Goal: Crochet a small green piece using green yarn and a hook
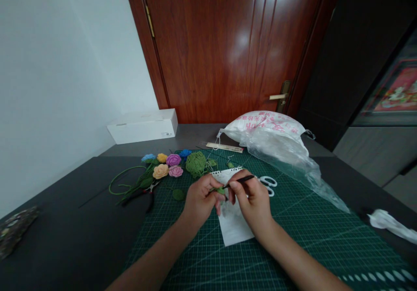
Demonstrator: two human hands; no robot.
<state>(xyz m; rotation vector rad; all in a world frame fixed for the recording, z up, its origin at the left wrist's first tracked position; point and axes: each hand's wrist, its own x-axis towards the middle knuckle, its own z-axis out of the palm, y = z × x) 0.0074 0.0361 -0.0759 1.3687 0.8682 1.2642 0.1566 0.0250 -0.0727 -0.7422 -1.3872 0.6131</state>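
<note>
My left hand [200,200] pinches a small green crocheted piece [220,190] above a white spiral notepad [233,226] on the green cutting mat [293,230]. My right hand [250,197] grips a thin dark crochet hook [239,180], its tip at the green piece. Both hands are closed and meet over the notepad. A ball of green yarn [196,163] lies just beyond the hands, with a strand leading toward them.
Crocheted flowers [167,164] with green stems lie left of the mat beside pliers [143,193] and green wire [122,180]. White scissors [269,183], a ruler [224,147], a plastic bag [276,141], a white box [143,126] and a red door [224,43] are behind.
</note>
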